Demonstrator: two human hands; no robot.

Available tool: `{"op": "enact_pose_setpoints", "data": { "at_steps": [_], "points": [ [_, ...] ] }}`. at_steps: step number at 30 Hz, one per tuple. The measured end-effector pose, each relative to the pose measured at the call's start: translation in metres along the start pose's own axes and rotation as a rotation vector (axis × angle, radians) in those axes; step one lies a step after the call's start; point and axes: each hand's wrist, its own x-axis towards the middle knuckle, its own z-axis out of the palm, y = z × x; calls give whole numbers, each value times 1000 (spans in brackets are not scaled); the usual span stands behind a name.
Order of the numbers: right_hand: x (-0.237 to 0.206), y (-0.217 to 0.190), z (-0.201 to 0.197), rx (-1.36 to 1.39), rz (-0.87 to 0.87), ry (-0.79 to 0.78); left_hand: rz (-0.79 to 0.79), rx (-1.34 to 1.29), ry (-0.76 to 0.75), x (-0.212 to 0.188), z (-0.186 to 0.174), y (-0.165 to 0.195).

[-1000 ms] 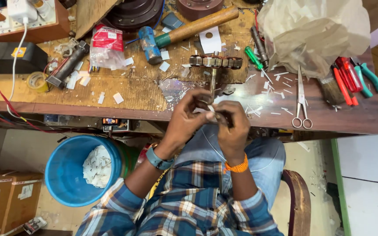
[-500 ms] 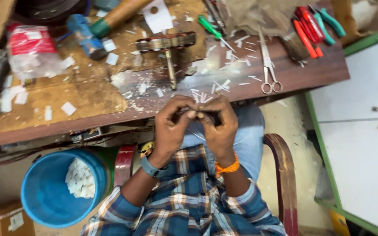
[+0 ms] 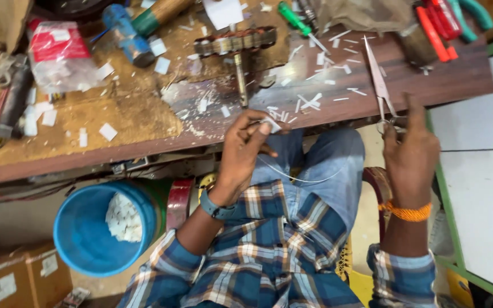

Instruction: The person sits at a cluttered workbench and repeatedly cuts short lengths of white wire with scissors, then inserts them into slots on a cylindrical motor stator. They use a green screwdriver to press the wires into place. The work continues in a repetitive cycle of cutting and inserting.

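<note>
Right hand (image 3: 409, 149) has left the left hand (image 3: 245, 149) and now closes on the scissors (image 3: 380, 85) at the workbench's (image 3: 144, 128) front edge, while the left pinches a small white piece (image 3: 270, 125) there.

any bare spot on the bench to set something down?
Barest: the dark strip right of the scissors, toward the bench end below the red pliers. The worn tan patch left of the left hand holds only paper scraps. Around the mallet it is crowded.
</note>
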Motion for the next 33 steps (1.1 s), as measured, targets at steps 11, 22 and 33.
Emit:
{"op": "enact_pose_setpoints", "data": {
  "at_steps": [11,22,33],
  "points": [
    [-76,11,40,1146,366,-812,2,221,-114,8,8,12],
    [-84,-42,43,1114,341,-1076,-35,358,-107,5,14,6],
    [-80,-41,43,950,301,-1017,-8,422,-101,11,5,9]
  ]
}}
